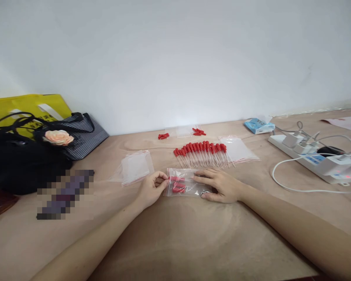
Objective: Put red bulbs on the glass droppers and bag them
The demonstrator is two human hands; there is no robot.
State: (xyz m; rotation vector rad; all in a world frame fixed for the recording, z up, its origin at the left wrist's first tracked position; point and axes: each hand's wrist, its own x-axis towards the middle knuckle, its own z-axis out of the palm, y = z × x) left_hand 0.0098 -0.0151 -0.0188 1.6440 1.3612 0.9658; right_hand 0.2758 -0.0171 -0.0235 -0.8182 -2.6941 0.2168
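Observation:
A clear zip-lock bag lies on the table with several red-bulbed droppers inside, their bulbs toward its left end. My left hand pinches that end between thumb and fingers, at the zip edge. Stretched over the right part of the same bag, my right hand rests with its fingers apart and hides some of the contents. Just beyond the bag, a fanned row of loose droppers has its red bulbs pointing away from me.
Flat plastic bags are stacked at left, with more bags at right. Filled bags lie near the wall. A tissue pack and a power strip with cables are rightward; handbags and a blurred object are leftward.

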